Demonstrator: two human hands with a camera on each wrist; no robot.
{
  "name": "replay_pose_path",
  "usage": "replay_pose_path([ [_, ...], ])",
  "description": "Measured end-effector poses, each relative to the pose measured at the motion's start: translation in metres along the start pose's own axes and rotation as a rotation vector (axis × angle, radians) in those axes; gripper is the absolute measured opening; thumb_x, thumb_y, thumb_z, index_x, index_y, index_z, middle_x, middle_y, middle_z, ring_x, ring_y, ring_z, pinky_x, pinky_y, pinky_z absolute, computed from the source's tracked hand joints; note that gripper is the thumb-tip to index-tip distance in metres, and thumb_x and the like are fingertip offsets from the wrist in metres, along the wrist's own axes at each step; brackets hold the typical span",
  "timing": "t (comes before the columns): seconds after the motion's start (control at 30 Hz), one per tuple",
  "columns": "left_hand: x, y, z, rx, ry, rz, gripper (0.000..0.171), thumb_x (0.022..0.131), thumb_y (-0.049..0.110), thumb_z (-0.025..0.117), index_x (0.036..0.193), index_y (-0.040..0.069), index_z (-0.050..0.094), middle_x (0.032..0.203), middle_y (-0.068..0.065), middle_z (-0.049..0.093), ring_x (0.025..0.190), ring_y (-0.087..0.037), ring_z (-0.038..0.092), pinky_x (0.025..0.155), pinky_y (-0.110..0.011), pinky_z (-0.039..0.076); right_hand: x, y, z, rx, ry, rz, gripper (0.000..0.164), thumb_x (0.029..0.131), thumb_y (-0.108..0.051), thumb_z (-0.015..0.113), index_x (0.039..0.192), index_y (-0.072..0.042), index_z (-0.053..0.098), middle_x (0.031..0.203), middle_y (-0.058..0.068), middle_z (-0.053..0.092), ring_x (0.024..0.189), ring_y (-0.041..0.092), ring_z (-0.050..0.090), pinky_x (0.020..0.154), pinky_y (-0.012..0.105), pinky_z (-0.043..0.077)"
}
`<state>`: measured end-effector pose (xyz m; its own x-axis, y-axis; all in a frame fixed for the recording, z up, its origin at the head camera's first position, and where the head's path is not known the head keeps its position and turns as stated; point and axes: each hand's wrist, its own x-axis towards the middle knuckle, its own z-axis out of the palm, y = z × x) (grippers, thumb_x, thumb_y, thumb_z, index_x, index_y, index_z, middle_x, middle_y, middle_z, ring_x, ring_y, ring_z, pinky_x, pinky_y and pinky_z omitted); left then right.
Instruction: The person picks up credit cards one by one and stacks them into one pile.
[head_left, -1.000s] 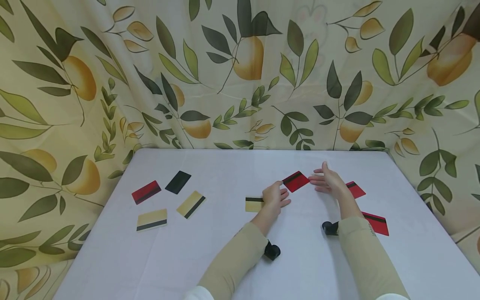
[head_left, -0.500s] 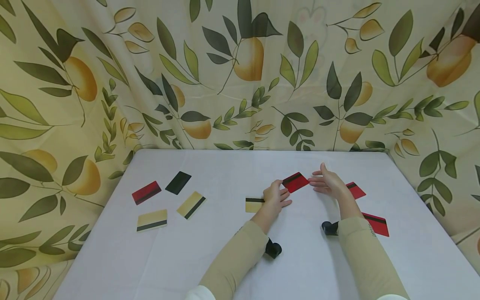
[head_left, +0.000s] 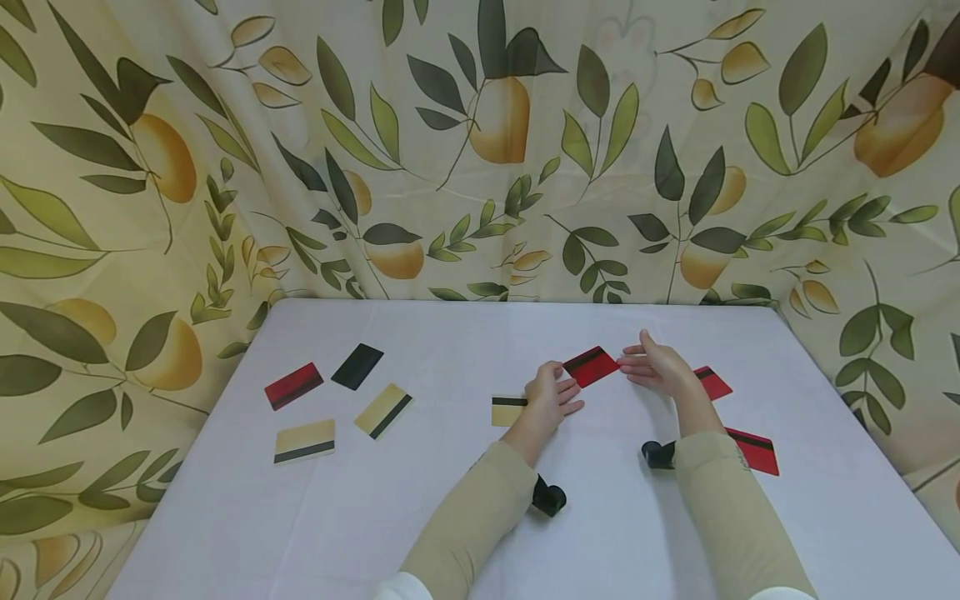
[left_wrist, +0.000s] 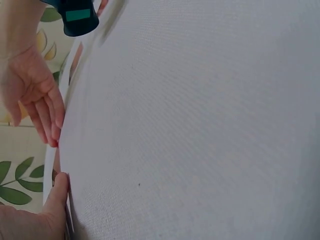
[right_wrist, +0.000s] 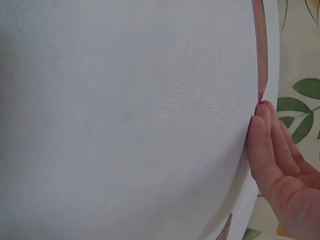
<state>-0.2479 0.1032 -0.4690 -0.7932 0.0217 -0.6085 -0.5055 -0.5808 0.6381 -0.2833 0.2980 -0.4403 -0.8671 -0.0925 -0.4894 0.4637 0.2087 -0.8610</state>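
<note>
A red card with a dark stripe (head_left: 591, 367) lies flat on the white table between my two hands. My left hand (head_left: 547, 397) is at its near left side, fingers straight and slightly spread, thumb tip at the card's left corner. A yellow card with a dark stripe (head_left: 507, 411) is partly hidden behind that hand. On the other side, the straight fingertips of my right hand (head_left: 656, 367) are right at the red card's right corner, thumb pointing up. In the right wrist view, my right hand (right_wrist: 280, 162) rests its edge low on the cloth. Neither hand grips anything.
Two more red cards, one farther back (head_left: 712, 382) and one nearer (head_left: 756, 452), are partly behind the right arm. At left lie a red card (head_left: 293, 386), a black card (head_left: 357, 367) and two yellow cards (head_left: 304, 442). A patterned curtain (head_left: 450, 208) stands behind the table.
</note>
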Motion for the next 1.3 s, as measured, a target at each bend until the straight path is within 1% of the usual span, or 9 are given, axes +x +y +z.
replay_pose_path([
  [0.1,0.0000,-0.0009,-0.0005,-0.009,-0.003,0.000,0.039,0.085,0.023,0.051,0.115,-0.001,0.057,0.103,-0.021,0.063,0.095,-0.031,0.063,0.081,-0.049,0.051,-0.0009,0.0000,-0.0007,0.009,-0.002,0.000,0.079,0.093,-0.055,0.021,0.139,0.009,0.023,0.120,0.014,0.057,0.090,0.007,0.063,0.091,0.026,0.047],
  [0.3,0.0015,-0.0041,-0.0004,-0.040,0.008,0.011,0.036,0.085,0.021,0.050,0.112,-0.002,0.059,0.102,-0.022,0.064,0.095,-0.032,0.063,0.080,-0.051,0.051,0.0006,0.0015,-0.0014,0.031,-0.012,-0.004,0.077,0.095,-0.052,0.019,0.139,0.011,0.021,0.113,0.011,0.060,0.088,0.007,0.062,0.090,0.026,0.048],
  [0.37,0.0011,-0.0044,-0.0001,-0.054,0.012,0.014,0.036,0.085,0.021,0.050,0.112,-0.002,0.058,0.102,-0.023,0.064,0.095,-0.033,0.063,0.080,-0.051,0.051,0.0018,0.0017,-0.0015,0.040,0.001,0.010,0.076,0.095,-0.052,0.020,0.139,0.010,0.022,0.110,0.009,0.061,0.087,0.006,0.063,0.090,0.026,0.048],
  [0.63,0.0018,-0.0079,0.0032,-0.091,0.029,0.049,0.037,0.085,0.018,0.050,0.115,-0.003,0.056,0.103,-0.026,0.062,0.096,-0.035,0.062,0.079,-0.051,0.051,0.0023,0.0002,-0.0014,0.039,0.032,0.044,0.075,0.095,-0.052,0.020,0.141,0.006,0.022,0.111,0.009,0.061,0.084,0.006,0.063,0.089,0.025,0.048],
  [0.9,0.0013,-0.0079,0.0036,-0.094,0.052,0.061,0.035,0.086,0.019,0.052,0.114,-0.001,0.058,0.101,-0.021,0.064,0.094,-0.032,0.063,0.078,-0.047,0.052,0.0013,-0.0004,-0.0007,0.036,0.029,0.057,0.075,0.094,-0.054,0.022,0.141,0.005,0.023,0.108,0.007,0.062,0.086,0.007,0.064,0.090,0.026,0.047],
  [1.07,0.0032,-0.0089,0.0039,-0.104,0.067,0.070,0.033,0.086,0.018,0.053,0.112,-0.002,0.058,0.099,-0.022,0.065,0.092,-0.032,0.064,0.076,-0.045,0.054,0.0021,0.0010,-0.0021,0.045,0.034,0.061,0.076,0.094,-0.055,0.023,0.140,0.006,0.025,0.096,0.002,0.064,0.087,0.008,0.064,0.089,0.026,0.048],
  [1.1,0.0034,-0.0090,0.0041,-0.104,0.067,0.073,0.033,0.086,0.017,0.053,0.112,-0.002,0.058,0.099,-0.022,0.065,0.092,-0.032,0.064,0.076,-0.045,0.054,0.0026,0.0011,-0.0021,0.060,0.049,0.069,0.076,0.093,-0.055,0.025,0.139,0.005,0.028,0.094,0.002,0.065,0.086,0.009,0.064,0.088,0.026,0.049],
  [1.23,0.0036,-0.0085,0.0050,-0.092,0.067,0.083,0.033,0.085,0.017,0.054,0.111,-0.002,0.058,0.100,-0.023,0.064,0.092,-0.032,0.064,0.077,-0.047,0.053,0.0031,0.0012,-0.0030,0.085,0.041,0.085,0.078,0.092,-0.057,0.026,0.140,0.005,0.027,0.091,0.001,0.065,0.086,0.009,0.064,0.087,0.025,0.049],
  [1.3,0.0034,-0.0075,0.0051,-0.074,0.067,0.086,0.033,0.084,0.017,0.054,0.111,-0.002,0.059,0.099,-0.023,0.064,0.092,-0.032,0.064,0.077,-0.049,0.052,0.0028,0.0007,-0.0040,0.093,0.013,0.087,0.078,0.092,-0.056,0.025,0.141,0.005,0.024,0.091,0.000,0.065,0.086,0.009,0.063,0.087,0.025,0.049],
])
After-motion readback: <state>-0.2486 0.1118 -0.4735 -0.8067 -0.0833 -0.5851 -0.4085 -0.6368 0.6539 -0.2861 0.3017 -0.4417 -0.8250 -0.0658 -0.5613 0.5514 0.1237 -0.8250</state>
